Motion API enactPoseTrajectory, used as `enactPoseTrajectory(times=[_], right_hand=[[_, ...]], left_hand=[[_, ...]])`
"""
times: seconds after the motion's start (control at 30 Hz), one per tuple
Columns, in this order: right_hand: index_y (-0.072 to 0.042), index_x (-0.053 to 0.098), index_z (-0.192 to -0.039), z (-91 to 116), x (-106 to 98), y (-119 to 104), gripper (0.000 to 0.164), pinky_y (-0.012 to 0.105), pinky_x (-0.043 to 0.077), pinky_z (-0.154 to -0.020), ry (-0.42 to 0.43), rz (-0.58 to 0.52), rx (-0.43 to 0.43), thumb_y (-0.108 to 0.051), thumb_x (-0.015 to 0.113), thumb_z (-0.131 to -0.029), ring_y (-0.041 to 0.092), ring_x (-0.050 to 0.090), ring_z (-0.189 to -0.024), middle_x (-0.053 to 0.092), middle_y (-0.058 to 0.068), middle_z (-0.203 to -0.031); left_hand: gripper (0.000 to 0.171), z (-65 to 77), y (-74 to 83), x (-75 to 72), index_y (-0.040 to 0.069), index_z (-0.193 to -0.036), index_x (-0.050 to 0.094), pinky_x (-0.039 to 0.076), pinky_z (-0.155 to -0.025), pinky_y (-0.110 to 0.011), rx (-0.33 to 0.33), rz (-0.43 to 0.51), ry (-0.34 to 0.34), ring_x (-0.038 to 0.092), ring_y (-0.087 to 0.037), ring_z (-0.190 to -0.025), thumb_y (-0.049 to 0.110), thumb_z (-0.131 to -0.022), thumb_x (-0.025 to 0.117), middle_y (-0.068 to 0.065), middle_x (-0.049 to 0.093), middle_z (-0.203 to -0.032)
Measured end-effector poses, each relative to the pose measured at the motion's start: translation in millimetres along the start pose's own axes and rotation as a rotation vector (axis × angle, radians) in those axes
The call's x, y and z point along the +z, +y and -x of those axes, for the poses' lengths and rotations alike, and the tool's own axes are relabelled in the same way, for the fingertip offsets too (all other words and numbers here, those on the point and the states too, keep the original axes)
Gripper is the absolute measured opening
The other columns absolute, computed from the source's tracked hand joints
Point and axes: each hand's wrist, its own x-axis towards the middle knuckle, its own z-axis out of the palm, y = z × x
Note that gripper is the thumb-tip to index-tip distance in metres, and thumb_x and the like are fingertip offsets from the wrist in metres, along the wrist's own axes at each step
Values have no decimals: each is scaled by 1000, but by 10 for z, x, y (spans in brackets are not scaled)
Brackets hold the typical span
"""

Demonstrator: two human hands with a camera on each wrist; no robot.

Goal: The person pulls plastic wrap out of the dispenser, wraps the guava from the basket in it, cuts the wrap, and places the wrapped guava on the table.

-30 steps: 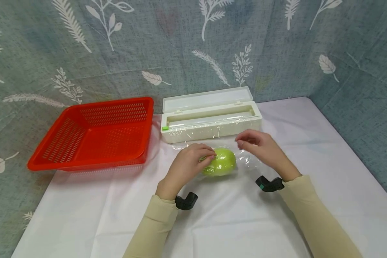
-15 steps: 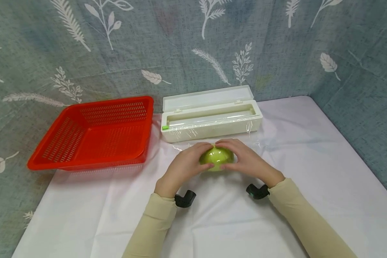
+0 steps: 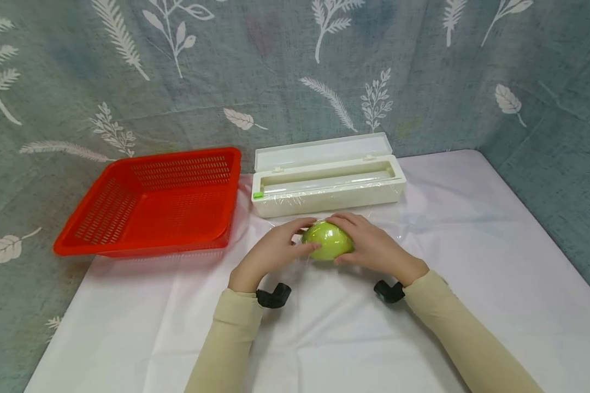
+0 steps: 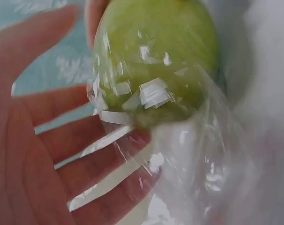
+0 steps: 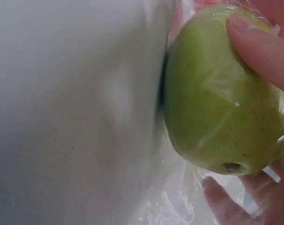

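A green apple (image 3: 326,240) lies on the white cloth, partly wrapped in clear cling film (image 4: 203,159). From the left side my left hand (image 3: 270,254) holds it, thumb on the front, a finger near the top. Some of its other fingers (image 4: 100,164) spread against the film in the left wrist view. On the opposite side my right hand (image 3: 373,245) curls round the apple, index finger over the top and thumb low in front. Just behind, a white cling film dispenser (image 3: 329,197) has its lid raised, and film clings to its front.
A red perforated plastic basket (image 3: 211,240) stands to the left of the dispenser. Behind everything hangs a grey-blue leaf-patterned curtain (image 3: 275,65), and it also borders the table (image 3: 472,245) on the right. A green slider (image 3: 258,195) sits at the dispenser's left end.
My right hand, apart from the apple a second ago, has come in and now grips its right side. The apple has shifted slightly left. My left hand has stayed by it.
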Motion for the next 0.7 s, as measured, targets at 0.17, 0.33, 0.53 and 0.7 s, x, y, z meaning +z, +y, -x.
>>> enactPoseTrajectory(times=[0.17, 0.33, 0.53, 0.7], right_hand=[[-20, 33, -137, -46, -26, 55, 87, 43, 33, -94, -43, -76, 50, -38, 78, -64, 21, 34, -121, 33, 0, -137], [-22, 33, -136, -74, -47, 98, 88, 45, 33, -94, -65, -123, 85, -38, 79, -63, 21, 34, -120, 34, 1, -136], [-21, 34, -136, -94, -62, 121, 88, 44, 32, -94, -61, -157, 81, -37, 79, -63, 19, 34, -120, 36, -1, -134], [-21, 34, -136, -119, -78, 132, 88, 44, 33, -93, -57, -177, 79, -38, 80, -62, 18, 36, -118, 38, -2, -132]], left_hand=[[38, -11, -216, -7, 23, -115, 59, 40, -87, -33, -122, 104, 48, 54, -9, -96, 46, -89, 45, 13, 59, -104], [23, -52, -313, 24, 22, -103, 65, 44, -75, -30, -151, 110, 11, 55, -10, -80, 35, -88, 53, 9, 62, -87], [22, -64, -420, -2, 20, -88, 67, 42, -62, -30, -180, 131, 8, 51, -14, -66, 37, -88, 52, 2, 55, -69], [33, -17, -495, -78, 17, -84, 65, 39, -58, -30, -220, 209, -94, 49, -20, -66, 46, -87, 50, -5, 54, -70]])
